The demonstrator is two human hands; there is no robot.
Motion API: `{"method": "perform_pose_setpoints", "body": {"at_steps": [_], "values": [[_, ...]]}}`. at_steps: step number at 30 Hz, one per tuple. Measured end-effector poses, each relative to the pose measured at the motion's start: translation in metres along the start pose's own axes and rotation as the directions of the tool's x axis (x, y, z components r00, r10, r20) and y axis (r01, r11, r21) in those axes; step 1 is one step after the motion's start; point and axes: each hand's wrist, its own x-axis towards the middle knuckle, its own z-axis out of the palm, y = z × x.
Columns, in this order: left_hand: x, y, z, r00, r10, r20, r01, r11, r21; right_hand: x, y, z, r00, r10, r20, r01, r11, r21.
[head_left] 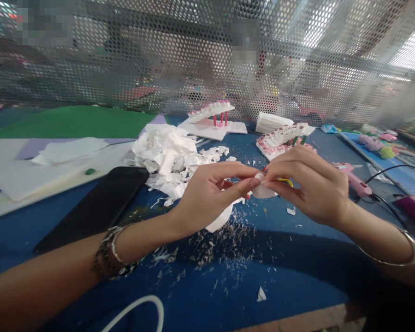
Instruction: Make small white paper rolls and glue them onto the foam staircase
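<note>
Between the fingertips of both hands was a thin white paper piece [263,190], raised above the table [307,276]. The left hand [207,196] had its grip closed on the near left edge of it, thumb against forefinger; the right hand [313,184] had its grip pinched on the upper right side, so that the two sets of fingertips nearly met. A yellow curved part [286,181] showed just behind the right fingers, too hidden to name. Below the left hand a larger white scrap [221,219] lay on the table, among fine pale shavings [224,244]. Behind the left hand rose a heap of torn white paper [169,150], with a black slab like a phone [97,207] to its left, then white sheets [55,166] and a green sheet [72,122]. Beyond the hands stood a small white stepped model on red posts [210,112] and, nearer the right hand, a second stepped model with pink-red crumbs [283,138]. To the right lay a pink glue gun [354,180] and, farther back, a blue board [406,177]. A perforated metal screen [193,50] closed off the far side
</note>
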Motion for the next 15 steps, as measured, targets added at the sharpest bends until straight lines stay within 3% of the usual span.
{"method": "perform_pose_setpoints", "body": {"at_steps": [3, 7, 11, 15], "values": [[-0.0017, 0.0011, -0.0019, 0.995, 0.104, 0.008, -0.103, 0.977, 0.188, 0.002, -0.0015, 0.0007, 0.993, 0.113, 0.017, -0.114, 0.989, 0.094], [-0.0026, -0.0001, -0.0042, 0.96, 0.273, 0.069, -0.278, 0.882, 0.38, 0.0027, -0.0037, -0.0005, 0.979, 0.194, 0.065, -0.201, 0.973, 0.115], [-0.003, 0.0, -0.0057, 0.947, 0.301, 0.113, -0.321, 0.855, 0.407, 0.0027, -0.0062, -0.0005, 0.971, 0.222, 0.087, -0.231, 0.965, 0.121], [-0.0019, 0.0025, -0.0059, 0.962, 0.254, 0.097, -0.271, 0.871, 0.409, 0.0039, -0.0067, -0.0021, 0.968, 0.238, 0.082, -0.247, 0.959, 0.141]]}}
